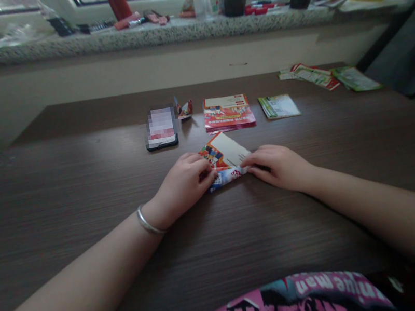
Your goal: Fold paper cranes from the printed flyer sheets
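A colourful printed paper (227,156), partly folded with a white face turned up, lies on the dark wooden table (80,196) in front of me. My left hand (182,184), a silver bangle on its wrist, pinches the paper's left edge with curled fingers. My right hand (278,165) presses and pinches the paper's right corner, fingers closed on it. Both hands rest on the tabletop.
Behind the paper lie a black phone (160,127), a small folded paper figure (184,109), a red stack of leaflets (228,113), a green leaflet (279,106) and more leaflets (317,76) at the far right. A cluttered stone windowsill (133,36) runs along the back.
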Tool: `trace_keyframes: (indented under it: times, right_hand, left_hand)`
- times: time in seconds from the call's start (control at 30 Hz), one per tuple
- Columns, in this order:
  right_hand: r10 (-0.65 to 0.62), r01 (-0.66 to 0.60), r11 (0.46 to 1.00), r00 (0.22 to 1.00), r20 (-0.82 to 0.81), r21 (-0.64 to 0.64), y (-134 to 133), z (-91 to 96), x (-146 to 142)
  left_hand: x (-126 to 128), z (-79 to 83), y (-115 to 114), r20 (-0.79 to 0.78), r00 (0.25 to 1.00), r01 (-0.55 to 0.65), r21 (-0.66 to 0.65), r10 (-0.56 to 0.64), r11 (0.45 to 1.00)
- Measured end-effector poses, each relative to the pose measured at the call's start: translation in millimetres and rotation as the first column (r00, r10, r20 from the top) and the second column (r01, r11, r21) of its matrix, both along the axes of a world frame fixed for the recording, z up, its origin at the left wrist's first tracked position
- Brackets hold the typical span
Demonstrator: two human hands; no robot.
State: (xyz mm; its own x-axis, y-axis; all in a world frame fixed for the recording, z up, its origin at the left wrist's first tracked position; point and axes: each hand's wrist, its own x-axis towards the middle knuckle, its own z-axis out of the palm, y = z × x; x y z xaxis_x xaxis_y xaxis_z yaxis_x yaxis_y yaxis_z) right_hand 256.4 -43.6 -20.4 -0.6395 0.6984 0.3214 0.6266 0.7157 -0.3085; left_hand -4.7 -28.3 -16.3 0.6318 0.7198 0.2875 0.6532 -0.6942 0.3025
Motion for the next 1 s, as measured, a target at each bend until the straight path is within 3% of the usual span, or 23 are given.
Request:
trace_keyframes:
  times: [0.13, 0.47, 1.0]
  right_hand:
    - [0.081, -0.08, 0.996, 0.997, -0.005, 0.04, 1.2, 1.4, -0.8]
    - [0.099, -0.107, 0.986, 0.993, 0.068, 0.127, 1.4, 0.0, -1.2]
    - [0.066, -0.091, 0.978, 0.989, 0.134, 0.19, 0.5, -2.7, -0.2]
  left_hand:
    - [-0.2, -2.0, 0.6, -0.005, 1.0, -0.005, 0.031, 0.006, 1.0]
    - [-0.2, -2.2, 3.4, -0.029, 0.998, -0.05, 0.046, 0.051, 0.998]
    - [-0.8, -3.2, 6.7, 0.065, 0.994, -0.083, -0.099, 0.09, 0.992]
